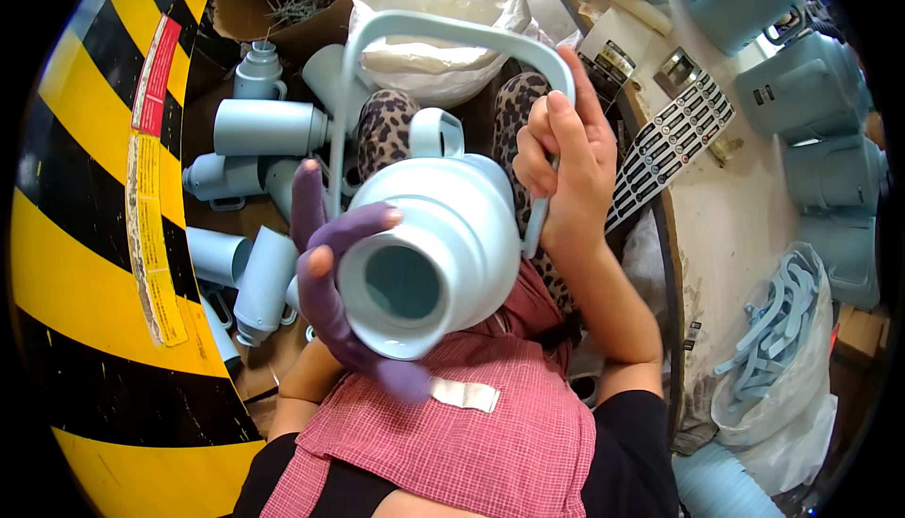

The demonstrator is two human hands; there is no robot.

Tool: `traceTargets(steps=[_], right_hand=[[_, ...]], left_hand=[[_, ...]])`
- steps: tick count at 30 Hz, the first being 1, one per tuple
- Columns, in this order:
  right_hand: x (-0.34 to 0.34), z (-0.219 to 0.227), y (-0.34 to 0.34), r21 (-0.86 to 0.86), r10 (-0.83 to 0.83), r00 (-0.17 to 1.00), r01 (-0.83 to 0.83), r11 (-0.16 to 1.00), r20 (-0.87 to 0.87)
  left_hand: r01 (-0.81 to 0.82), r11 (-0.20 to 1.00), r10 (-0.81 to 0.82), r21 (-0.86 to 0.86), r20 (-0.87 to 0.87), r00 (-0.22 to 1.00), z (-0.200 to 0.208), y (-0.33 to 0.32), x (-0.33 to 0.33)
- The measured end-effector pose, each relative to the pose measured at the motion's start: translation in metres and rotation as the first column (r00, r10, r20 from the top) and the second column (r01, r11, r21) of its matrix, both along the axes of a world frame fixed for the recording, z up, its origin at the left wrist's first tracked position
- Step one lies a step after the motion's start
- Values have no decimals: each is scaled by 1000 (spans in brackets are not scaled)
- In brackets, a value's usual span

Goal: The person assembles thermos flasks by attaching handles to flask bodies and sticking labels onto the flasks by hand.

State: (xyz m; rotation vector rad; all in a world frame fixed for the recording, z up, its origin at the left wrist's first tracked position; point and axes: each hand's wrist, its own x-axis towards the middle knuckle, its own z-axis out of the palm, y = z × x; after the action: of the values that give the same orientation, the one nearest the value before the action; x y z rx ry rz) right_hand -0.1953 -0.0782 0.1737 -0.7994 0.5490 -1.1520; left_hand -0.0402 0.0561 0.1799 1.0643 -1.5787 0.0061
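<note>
In front of my lap is a light-blue plastic kettle shell (481,245), tilted so its round open mouth faces me. A small loop grip sticks out at its far side. My left hand (330,301), in a purple glove with bare fingertips, grips the shell by its left side and neck. A long light-blue carry handle (434,23) arches over the shell. My bare right hand (570,155) is closed round its right side, with the index finger stretched along it. The handle's right end is beside the shell; whether it is attached, I cannot tell.
Several light-blue shells (269,127) lie piled at left, beside a yellow-and-black striped panel (75,263). A white sack (443,75) and cardboard box (236,0) stand ahead. On the right-hand table (726,263) are a label sheet (674,141), blue housings (801,94) and a bag of handles (778,329).
</note>
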Motion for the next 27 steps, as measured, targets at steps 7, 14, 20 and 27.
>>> traceTargets(steps=[7, 14, 20, 27], right_hand=[[-35, -16, 30, 106, 237, 966, -226, 968, -107], [-32, -20, 62, -201, 124, 913, -215, 956, -388], [-42, -31, 69, -49, 110, 905, -143, 989, -411], [-44, -55, 28, -533, 326, 945, -273, 801, 5]], left_hand=[[547, 747, 68, 378, -862, 502, 10, 26, 12], [796, 600, -43, 86, -989, 140, -39, 16, 34], [611, 766, -89, 200, -908, 409, -57, 11, 22], [606, 789, -585, -100, -423, 692, -49, -5, 37]])
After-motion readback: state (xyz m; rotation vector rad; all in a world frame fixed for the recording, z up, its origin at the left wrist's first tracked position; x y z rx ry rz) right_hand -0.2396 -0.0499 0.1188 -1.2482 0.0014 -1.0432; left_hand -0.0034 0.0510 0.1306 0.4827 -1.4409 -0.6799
